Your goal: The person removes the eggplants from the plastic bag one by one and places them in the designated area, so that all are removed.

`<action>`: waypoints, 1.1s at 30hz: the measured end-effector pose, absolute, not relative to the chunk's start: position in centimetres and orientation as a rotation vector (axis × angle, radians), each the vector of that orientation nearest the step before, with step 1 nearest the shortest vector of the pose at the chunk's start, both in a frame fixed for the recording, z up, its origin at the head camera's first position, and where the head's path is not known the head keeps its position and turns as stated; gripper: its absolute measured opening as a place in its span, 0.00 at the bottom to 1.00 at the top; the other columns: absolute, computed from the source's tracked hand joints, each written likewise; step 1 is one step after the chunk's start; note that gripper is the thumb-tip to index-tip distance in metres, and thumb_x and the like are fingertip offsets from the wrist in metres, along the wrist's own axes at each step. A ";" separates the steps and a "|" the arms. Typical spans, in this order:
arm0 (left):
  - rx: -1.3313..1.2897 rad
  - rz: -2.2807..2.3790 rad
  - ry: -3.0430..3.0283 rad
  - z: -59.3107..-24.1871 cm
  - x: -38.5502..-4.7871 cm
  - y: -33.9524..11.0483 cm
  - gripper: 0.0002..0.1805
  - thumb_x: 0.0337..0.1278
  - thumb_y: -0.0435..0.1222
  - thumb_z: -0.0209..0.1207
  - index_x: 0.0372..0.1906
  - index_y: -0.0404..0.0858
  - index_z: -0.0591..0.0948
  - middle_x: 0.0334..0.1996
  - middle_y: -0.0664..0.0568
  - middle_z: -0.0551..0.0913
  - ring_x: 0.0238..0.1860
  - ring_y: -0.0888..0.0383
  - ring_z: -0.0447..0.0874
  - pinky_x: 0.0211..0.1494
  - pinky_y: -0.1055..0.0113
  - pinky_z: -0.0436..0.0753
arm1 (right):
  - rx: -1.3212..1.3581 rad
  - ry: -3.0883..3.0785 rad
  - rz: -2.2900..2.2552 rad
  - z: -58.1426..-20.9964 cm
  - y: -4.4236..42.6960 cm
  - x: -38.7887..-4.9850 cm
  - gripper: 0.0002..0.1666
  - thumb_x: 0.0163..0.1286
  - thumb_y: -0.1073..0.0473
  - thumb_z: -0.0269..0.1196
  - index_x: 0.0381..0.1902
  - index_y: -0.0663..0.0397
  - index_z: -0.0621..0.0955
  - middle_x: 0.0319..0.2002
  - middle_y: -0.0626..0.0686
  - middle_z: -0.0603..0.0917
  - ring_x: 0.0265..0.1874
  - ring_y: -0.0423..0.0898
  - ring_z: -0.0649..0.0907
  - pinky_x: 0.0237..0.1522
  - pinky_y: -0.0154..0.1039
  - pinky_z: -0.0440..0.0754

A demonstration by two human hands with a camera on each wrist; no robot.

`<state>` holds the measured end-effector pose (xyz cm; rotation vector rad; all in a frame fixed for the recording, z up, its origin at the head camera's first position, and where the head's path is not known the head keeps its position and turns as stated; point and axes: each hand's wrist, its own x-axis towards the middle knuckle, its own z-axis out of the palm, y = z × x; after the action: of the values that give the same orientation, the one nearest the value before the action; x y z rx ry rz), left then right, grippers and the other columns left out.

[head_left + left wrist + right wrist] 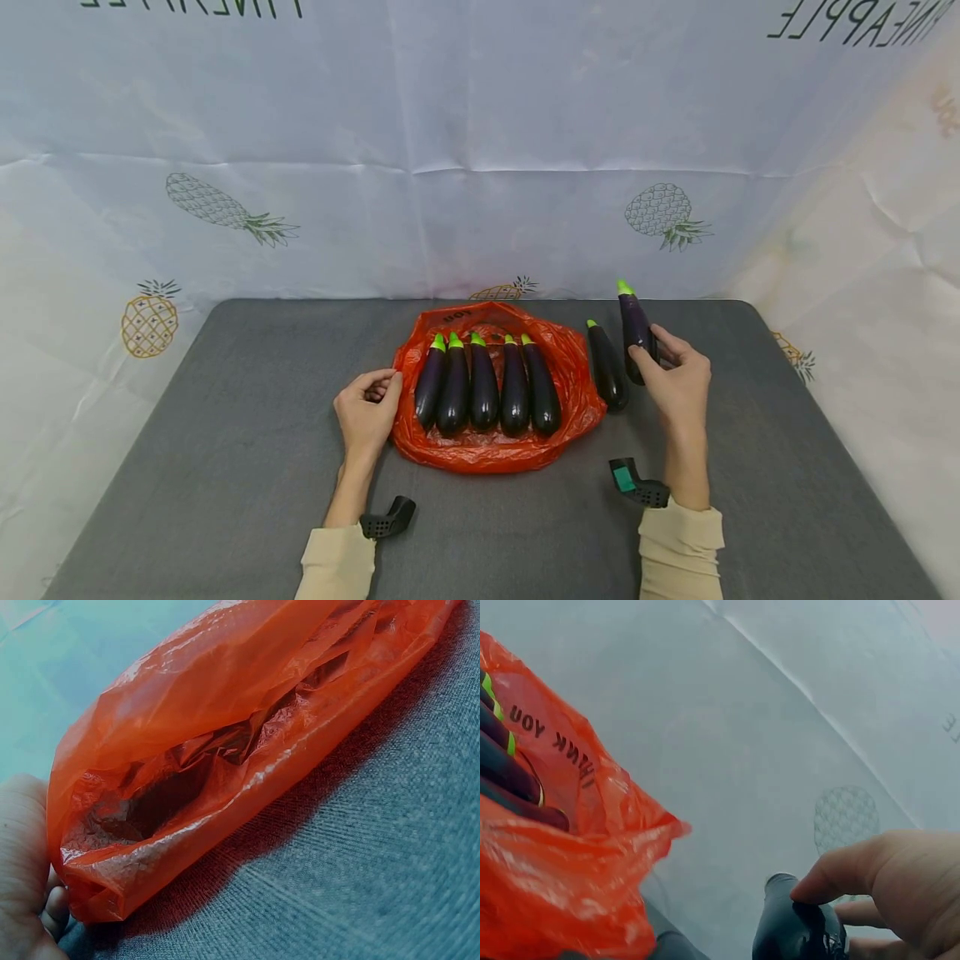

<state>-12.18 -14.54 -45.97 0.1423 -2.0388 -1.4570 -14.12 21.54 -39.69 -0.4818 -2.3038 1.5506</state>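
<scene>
A red plastic bag (495,460) lies spread on the grey table with its mouth turned up. Several dark purple eggplants (483,392) with green tops sit side by side inside it. My left hand (367,412) pinches the bag's left edge between thumb and fingers; the left wrist view shows the folded rim (97,896) there. In my right hand (681,379) is another eggplant (635,327), gripped near its lower end with the green top pointing away. One more eggplant (606,367) lies between that hand and the bag, against the bag's right side.
The grey table (225,467) extends to both sides and in front of the bag. Behind its far edge hangs a white cloth (450,225) printed with pineapples. Black wrist devices are strapped to the left wrist (388,518) and right wrist (641,485).
</scene>
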 end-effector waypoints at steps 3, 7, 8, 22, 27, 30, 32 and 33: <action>0.145 -1.453 -2.042 -46.0 -12.1 -14.5 0.02 0.54 0.21 0.68 0.31 0.23 0.88 0.23 0.33 0.86 0.22 0.65 0.74 0.30 0.83 0.72 | -0.497 -2.315 1.557 -39.9 22.0 -14.1 0.31 0.69 0.63 0.65 0.70 0.55 0.76 0.71 0.62 0.75 0.61 0.54 0.76 0.33 0.14 0.74; 0.148 -1.449 -2.046 -45.9 -12.1 -14.5 0.02 0.55 0.22 0.68 0.31 0.23 0.88 0.23 0.33 0.86 0.22 0.64 0.75 0.30 0.83 0.72 | -0.515 -2.360 1.548 -40.1 22.8 -13.9 0.31 0.69 0.62 0.65 0.70 0.56 0.76 0.72 0.63 0.73 0.62 0.56 0.77 0.32 0.14 0.73; 0.149 -1.447 -2.048 -45.9 -12.1 -14.5 0.02 0.55 0.22 0.68 0.31 0.23 0.88 0.23 0.33 0.86 0.22 0.64 0.75 0.30 0.83 0.72 | -0.524 -2.378 1.543 -40.2 23.0 -13.9 0.31 0.70 0.61 0.64 0.71 0.55 0.75 0.72 0.64 0.72 0.63 0.57 0.77 0.32 0.14 0.73; 0.168 -1.427 -2.045 -48.2 -13.2 -15.1 0.02 0.54 0.23 0.69 0.31 0.24 0.88 0.23 0.34 0.86 0.22 0.68 0.73 0.30 0.84 0.71 | -0.560 -2.582 1.458 -40.8 24.2 -14.2 0.33 0.70 0.59 0.64 0.73 0.56 0.73 0.68 0.71 0.76 0.63 0.63 0.79 0.31 0.15 0.70; 0.166 -1.393 -2.055 -49.8 -13.8 -15.7 0.03 0.55 0.27 0.71 0.30 0.29 0.90 0.23 0.40 0.87 0.23 0.71 0.73 0.30 0.85 0.71 | -0.561 -2.598 1.460 -41.2 24.4 -14.3 0.34 0.70 0.59 0.64 0.73 0.56 0.73 0.68 0.71 0.76 0.64 0.63 0.79 0.31 0.15 0.70; 0.161 -1.389 -2.055 -49.8 -13.8 -15.7 0.03 0.55 0.28 0.71 0.30 0.29 0.90 0.23 0.40 0.87 0.23 0.72 0.73 0.31 0.85 0.71 | -0.569 -2.609 1.474 -41.2 24.6 -14.3 0.34 0.71 0.59 0.64 0.73 0.56 0.73 0.69 0.70 0.74 0.66 0.62 0.78 0.33 0.16 0.70; 0.157 -1.388 -2.050 -49.5 -13.7 -15.6 0.03 0.54 0.26 0.71 0.30 0.28 0.89 0.23 0.39 0.87 0.23 0.71 0.73 0.30 0.85 0.71 | -0.576 -2.625 1.470 -41.3 24.6 -14.2 0.34 0.71 0.59 0.64 0.73 0.56 0.72 0.70 0.70 0.73 0.66 0.62 0.77 0.38 0.21 0.76; 0.155 -1.389 -2.047 -49.3 -13.7 -15.5 0.02 0.54 0.25 0.71 0.30 0.27 0.89 0.23 0.38 0.87 0.23 0.70 0.73 0.30 0.85 0.71 | -0.578 -2.632 1.469 -41.3 24.6 -14.2 0.34 0.71 0.59 0.64 0.73 0.56 0.72 0.71 0.70 0.73 0.67 0.62 0.77 0.43 0.26 0.79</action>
<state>-13.66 -15.47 -49.35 0.1550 -2.0469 -1.3893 -14.24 24.64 -41.29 -0.5782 -2.6315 1.4691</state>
